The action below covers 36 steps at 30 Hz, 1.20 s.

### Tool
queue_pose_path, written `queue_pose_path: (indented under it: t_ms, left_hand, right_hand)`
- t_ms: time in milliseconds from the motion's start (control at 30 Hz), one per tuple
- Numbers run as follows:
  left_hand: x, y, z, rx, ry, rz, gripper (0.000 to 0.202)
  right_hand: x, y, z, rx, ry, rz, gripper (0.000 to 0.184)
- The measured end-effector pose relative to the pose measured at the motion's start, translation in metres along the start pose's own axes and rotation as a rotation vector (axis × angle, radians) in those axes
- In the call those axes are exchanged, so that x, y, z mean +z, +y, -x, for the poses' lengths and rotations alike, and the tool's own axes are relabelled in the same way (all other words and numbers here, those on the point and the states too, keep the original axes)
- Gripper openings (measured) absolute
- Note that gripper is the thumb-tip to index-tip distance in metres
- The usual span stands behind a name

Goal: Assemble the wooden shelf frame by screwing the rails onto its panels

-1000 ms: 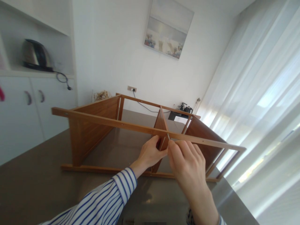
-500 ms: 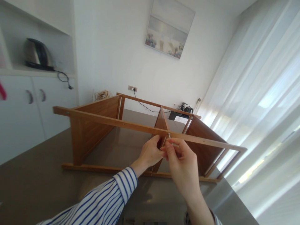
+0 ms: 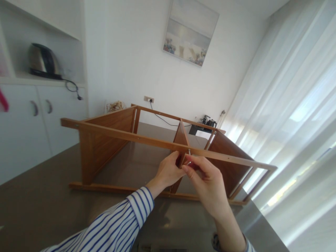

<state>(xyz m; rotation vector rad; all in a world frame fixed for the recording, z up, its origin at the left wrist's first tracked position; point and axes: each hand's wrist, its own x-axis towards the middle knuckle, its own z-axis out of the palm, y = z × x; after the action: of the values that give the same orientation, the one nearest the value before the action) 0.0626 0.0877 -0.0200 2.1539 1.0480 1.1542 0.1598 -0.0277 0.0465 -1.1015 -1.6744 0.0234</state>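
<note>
A brown wooden shelf frame (image 3: pixel 107 132) lies on its side on the grey table. My left hand (image 3: pixel 169 169) grips the edge of its middle shelf board (image 3: pixel 181 134), just under the upper long rail; some of its fingers are hidden behind the board. Thumb and forefinger of my right hand (image 3: pixel 207 178) are bent around a thin metal hex key (image 3: pixel 189 152), which meets the rail where the middle board joins it. Most of the key is covered by my fingers.
The grey table (image 3: pixel 31 206) carries the frame. An electric kettle (image 3: pixel 43 59) stands in a white cabinet at the left. A black cord (image 3: pixel 165 120) runs from a wall socket (image 3: pixel 148 99) towards a dark stand (image 3: pixel 195 128). Sheer curtains (image 3: pixel 296 115) hang on the right.
My right hand has turned a little at the wrist, its thumb and forefinger spreading slightly around the hex key. My left hand and the frame have stayed put.
</note>
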Motion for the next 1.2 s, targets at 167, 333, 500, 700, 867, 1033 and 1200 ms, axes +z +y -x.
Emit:
queue_pose_path:
  t_ms: [167,333,500,700,867,1033,1200]
  left_hand:
    - [0.001,-0.001,0.001,0.044,0.019,0.009,0.029]
    - [0.002,-0.002,0.001,0.038,0.02,-0.021,0.034]
    - [-0.001,0.001,0.001,0.035,0.021,-0.015,0.037]
    - [-0.001,0.002,0.0,0.023,0.008,-0.017,0.035]
    - [-0.001,0.003,0.0,0.002,0.005,-0.006,0.032]
    - [-0.002,0.003,0.0,0.038,0.015,0.01,0.03]
    - [-0.001,0.002,0.0,0.035,0.033,0.005,0.029]
  right_hand:
    - [-0.007,0.0,-0.001,-0.104,-0.007,0.136,0.014]
    - [-0.002,-0.006,-0.004,-0.136,0.069,0.23,0.006]
    - [0.003,-0.007,-0.003,0.019,0.171,0.137,0.009]
    - [0.002,-0.002,0.0,0.246,0.123,-0.234,0.018]
    - [-0.01,-0.006,-0.002,0.09,-0.017,0.009,0.013]
    - [-0.018,-0.011,0.0,-0.313,0.042,0.595,0.018]
    - [-0.007,-0.009,0.006,-0.27,0.043,0.603,0.022]
